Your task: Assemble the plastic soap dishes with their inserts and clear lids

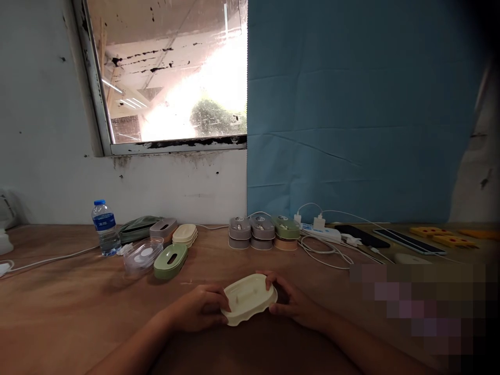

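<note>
Between my two hands is a cream oval plastic tray (250,298) with a wavy edge, tilted a little above the near part of the table. My left hand (203,308) grips its left end, the thumb below and the fingers over the rim. At the right end my right hand (291,302) pinches the rim between fingers and thumb. Beyond them, to the left, stand a green oval case (171,261) with a slot in it, a stack of similar cream trays (185,235) and a grey-mauve slotted case (164,229).
Several closed oval boxes (261,233) stand stacked along the back. Clear plastic covers (142,255), a water bottle (105,229) and a green pouch (138,228) lie left. At right are a power strip (322,233), white cables (326,255), phones (408,241) and yellow pieces (453,240).
</note>
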Demonstrator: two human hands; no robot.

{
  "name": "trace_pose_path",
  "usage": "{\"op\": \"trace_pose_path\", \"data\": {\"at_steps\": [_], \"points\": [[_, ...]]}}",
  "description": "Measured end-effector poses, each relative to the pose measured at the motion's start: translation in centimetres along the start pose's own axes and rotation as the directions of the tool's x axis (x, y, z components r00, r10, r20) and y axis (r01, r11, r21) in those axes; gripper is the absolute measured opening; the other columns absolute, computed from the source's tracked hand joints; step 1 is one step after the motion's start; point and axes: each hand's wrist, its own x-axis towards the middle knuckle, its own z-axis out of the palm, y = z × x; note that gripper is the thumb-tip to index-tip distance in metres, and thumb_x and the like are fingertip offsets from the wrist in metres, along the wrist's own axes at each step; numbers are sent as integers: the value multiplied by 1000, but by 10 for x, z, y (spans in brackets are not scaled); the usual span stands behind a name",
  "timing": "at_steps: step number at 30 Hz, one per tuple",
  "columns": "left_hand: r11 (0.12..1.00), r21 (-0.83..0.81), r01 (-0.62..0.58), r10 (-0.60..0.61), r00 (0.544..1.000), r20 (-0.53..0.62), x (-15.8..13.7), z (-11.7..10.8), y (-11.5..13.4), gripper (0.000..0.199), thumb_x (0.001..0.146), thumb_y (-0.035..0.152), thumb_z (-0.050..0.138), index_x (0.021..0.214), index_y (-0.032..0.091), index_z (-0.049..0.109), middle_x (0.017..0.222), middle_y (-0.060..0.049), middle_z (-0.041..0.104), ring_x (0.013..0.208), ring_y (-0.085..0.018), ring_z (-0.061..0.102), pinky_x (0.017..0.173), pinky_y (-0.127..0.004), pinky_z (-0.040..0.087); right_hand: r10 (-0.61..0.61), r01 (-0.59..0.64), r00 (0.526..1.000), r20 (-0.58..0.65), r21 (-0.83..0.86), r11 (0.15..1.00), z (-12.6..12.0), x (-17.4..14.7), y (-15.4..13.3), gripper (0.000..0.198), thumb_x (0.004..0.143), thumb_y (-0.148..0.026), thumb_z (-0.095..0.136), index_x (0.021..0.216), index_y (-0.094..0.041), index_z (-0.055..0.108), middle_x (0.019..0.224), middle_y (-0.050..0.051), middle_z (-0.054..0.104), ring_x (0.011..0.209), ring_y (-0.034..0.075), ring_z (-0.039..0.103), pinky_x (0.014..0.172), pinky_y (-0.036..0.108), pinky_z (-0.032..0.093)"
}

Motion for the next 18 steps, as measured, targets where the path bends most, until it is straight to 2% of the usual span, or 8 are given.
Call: {"op": "trace_pose_path", "data": {"at_steps": [3,5,8,12,14,18], "points": [[995,90,31,-29,999,-27,0,-4,3,21,79,32,49,93,22,61,93,-5,59,86,-16,55,77,-24,43,6,-5,999,-44,10,1000,1,3,2,47,71,-42,62,109,-23,40,127,8,39,116,23,38,97,38,30],[982,184,52,-39,996,-75,1,-10,2,20,80,33,49,91,22,61,92,-5,59,88,-17,53,78,-26,42,37,-34,992,-121,28,999,1,5,5,57,73,-44,60,118,-23,33,126,9,39,117,22,37,99,39,29],[939,326,110,-48,980,-193,2,-25,-11,21,81,35,47,89,22,62,90,-6,59,88,-18,52,79,-28,41,160,-149,964,-212,67,986,0,9,11,50,76,-51,52,115,-22,37,119,9,46,112,22,43,97,40,33],[828,471,304,-130,922,-365,13,-58,-49,23,83,34,43,88,22,61,91,-5,58,88,-17,52,81,-27,39,204,-193,961,-187,76,978,-2,10,15,40,75,-52,53,101,-21,46,101,6,55,100,22,50,90,40,38],[734,532,422,-213,887,-410,23,-77,-73,23,84,32,41,87,21,60,91,-4,58,87,-16,53,81,-25,39,197,-185,965,-176,82,979,-2,9,16,40,74,-49,55,101,-21,45,97,5,55,94,21,52,86,39,40],[645,535,545,-310,827,-469,42,-105,-121,23,82,30,42,82,18,62,88,-6,58,81,-17,55,75,-25,40,192,-179,968,-163,89,980,-2,8,17,38,76,-44,55,104,-21,42,91,4,55,85,19,53,79,36,42]]}}
